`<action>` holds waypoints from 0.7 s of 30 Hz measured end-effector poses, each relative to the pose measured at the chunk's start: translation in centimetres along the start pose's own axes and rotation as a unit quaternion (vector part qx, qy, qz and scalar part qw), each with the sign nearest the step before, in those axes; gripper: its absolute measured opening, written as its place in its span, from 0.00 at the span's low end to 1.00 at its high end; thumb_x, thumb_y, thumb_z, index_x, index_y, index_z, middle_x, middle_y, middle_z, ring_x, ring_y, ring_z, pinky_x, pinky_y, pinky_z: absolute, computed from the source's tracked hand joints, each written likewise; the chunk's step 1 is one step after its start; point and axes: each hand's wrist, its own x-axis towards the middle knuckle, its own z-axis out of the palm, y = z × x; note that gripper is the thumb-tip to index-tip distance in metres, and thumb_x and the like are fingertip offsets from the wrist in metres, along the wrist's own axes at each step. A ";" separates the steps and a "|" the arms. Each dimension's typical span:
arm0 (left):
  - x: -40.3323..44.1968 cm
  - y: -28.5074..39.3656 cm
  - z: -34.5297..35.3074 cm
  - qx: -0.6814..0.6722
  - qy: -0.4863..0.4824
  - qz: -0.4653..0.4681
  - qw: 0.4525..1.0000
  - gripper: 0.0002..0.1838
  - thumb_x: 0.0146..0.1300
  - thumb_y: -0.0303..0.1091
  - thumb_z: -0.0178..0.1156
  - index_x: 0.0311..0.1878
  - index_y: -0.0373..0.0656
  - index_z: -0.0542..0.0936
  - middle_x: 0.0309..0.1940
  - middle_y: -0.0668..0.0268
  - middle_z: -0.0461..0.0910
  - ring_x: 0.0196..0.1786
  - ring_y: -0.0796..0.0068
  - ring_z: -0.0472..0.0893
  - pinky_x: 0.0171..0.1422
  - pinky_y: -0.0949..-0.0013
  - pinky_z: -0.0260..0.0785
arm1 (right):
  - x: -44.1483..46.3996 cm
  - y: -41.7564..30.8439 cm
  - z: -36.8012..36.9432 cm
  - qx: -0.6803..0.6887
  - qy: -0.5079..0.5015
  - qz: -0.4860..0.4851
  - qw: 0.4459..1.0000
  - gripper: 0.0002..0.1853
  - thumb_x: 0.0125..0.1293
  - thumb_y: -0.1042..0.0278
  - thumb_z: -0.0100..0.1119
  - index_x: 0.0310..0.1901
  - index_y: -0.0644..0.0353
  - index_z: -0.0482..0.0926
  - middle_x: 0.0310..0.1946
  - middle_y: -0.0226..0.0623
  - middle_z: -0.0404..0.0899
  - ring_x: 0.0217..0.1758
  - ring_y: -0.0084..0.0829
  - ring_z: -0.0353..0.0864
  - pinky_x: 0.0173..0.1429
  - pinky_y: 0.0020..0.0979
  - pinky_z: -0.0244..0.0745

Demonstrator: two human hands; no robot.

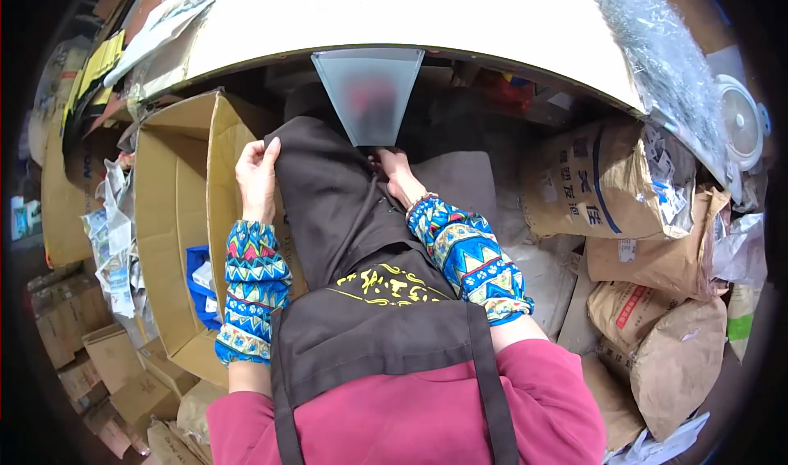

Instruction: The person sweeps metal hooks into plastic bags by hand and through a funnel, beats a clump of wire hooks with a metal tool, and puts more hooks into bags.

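A dark apron (328, 210) with yellow lettering spreads over the lap. At its upper left edge my left hand (258, 178) pinches the cloth between thumb and fingers. My right hand (397, 176) is at the middle of the apron, just below the translucent pale blue panel (369, 91) that hangs from the table edge. The fingers of the right hand are partly hidden by the panel and the dark cloth, so what they hold cannot be made out. Patterned blue sleeve covers are on both forearms.
A white table (394, 13) spans the top, with bubble wrap (657, 46) at its right. An open cardboard box (176, 219) stands at the left, a blue bag inside. Brown paper sacks (591, 178) are piled at the right. More cartons (123, 358) lie at the lower left.
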 end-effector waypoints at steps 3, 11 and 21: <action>2.8 -1.1 -0.9 -0.050 0.057 0.019 0.997 0.10 0.63 0.35 0.69 0.38 0.39 0.79 0.32 0.74 0.77 0.35 0.87 0.71 0.43 0.79 0.65 | 0.5 -1.4 -1.2 0.033 -0.055 0.117 0.991 0.07 0.71 0.69 0.54 0.34 0.59 0.76 0.21 0.25 0.70 0.18 0.17 0.62 0.20 0.22 0.55; 4.7 -4.9 -2.5 0.064 0.144 -0.021 0.987 0.12 0.65 0.32 0.66 0.47 0.38 0.78 0.37 0.68 0.80 0.41 0.79 0.76 0.50 0.74 0.68 | -2.6 -7.3 -3.7 0.040 -0.114 -0.043 0.992 0.14 0.72 0.60 0.57 0.35 0.63 0.76 0.15 0.25 0.65 0.12 0.16 0.56 0.16 0.21 0.51; -9.4 -5.5 5.5 0.119 -0.411 -0.101 0.898 0.26 0.70 0.29 0.57 0.69 0.35 0.67 0.62 0.53 0.74 0.65 0.67 0.74 0.67 0.68 0.67 | -2.2 -12.3 -12.3 -0.764 0.148 -0.474 0.412 0.12 0.61 0.59 0.64 0.42 0.55 0.79 0.41 0.37 0.77 0.49 0.39 0.75 0.51 0.43 0.67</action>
